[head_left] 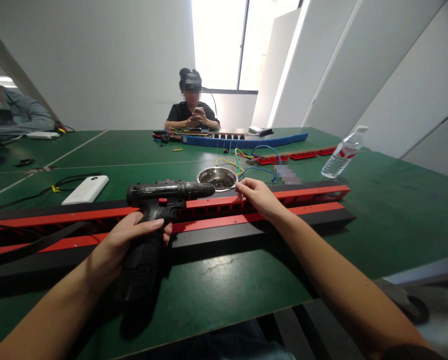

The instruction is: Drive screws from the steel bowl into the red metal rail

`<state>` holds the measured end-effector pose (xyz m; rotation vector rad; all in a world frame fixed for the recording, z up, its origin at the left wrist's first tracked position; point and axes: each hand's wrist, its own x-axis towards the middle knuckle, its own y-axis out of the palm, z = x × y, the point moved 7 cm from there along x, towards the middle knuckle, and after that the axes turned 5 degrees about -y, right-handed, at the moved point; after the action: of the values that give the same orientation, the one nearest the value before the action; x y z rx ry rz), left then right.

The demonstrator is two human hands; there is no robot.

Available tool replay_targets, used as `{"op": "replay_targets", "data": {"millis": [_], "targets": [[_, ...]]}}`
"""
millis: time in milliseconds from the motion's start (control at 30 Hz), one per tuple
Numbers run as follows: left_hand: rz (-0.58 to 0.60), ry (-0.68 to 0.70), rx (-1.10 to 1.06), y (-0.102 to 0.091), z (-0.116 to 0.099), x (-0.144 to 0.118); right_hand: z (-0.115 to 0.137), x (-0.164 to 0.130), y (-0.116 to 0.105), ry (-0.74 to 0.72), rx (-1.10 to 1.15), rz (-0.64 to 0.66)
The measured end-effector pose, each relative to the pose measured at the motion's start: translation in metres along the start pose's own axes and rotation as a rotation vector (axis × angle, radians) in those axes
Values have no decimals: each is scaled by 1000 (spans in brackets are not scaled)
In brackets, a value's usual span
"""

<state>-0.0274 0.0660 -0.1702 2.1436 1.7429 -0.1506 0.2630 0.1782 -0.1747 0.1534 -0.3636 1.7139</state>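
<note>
You won't find any readable text here: the label on the water bottle [342,156] and the print on the drill [159,197] are too blurred.

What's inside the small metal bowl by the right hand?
The metal bowl holds a pile of small dark pieces, likely screws; too small to tell. Its near wall hides part of the inside. The right hand reaches its rim.

Across my green bench [377,215] a person in a black top [192,114] sits holding something small. A blue strip [246,141] and loose coloured wires [246,160] lie before them. A water bottle [342,155] lies tilted to my right, a white power bank [85,189] to my left.
</note>
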Motion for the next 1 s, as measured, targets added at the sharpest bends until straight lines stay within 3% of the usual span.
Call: {"op": "replay_targets", "data": {"millis": [1000], "targets": [[-6, 23, 28, -5, 2, 2, 0, 0, 0, 0, -12, 6]]}}
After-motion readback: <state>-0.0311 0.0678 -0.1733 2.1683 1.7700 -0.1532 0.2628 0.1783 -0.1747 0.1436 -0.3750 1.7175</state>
